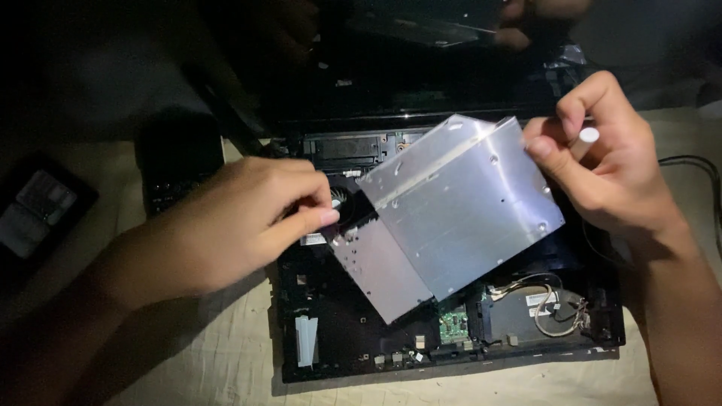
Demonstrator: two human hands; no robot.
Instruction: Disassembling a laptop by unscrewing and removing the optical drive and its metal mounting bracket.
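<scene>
**Metal drive case held over opened laptop**

The opened laptop (451, 331) lies on a cloth-covered desk (226, 361), its inner boards and wires exposed. Directly above its middle, a flat silver metal case (451, 218) is held tilted. The left hand (241, 225) pinches the case's left edge, grip closed on it. The right hand (602, 158) grasps the case's upper right corner with its fingertips and also carries a small white piece (589, 135) between the fingers. Left of the laptop lies a dark device (37, 210). Beyond the laptop, another person's hand (526, 22) shows in shadow.
</scene>
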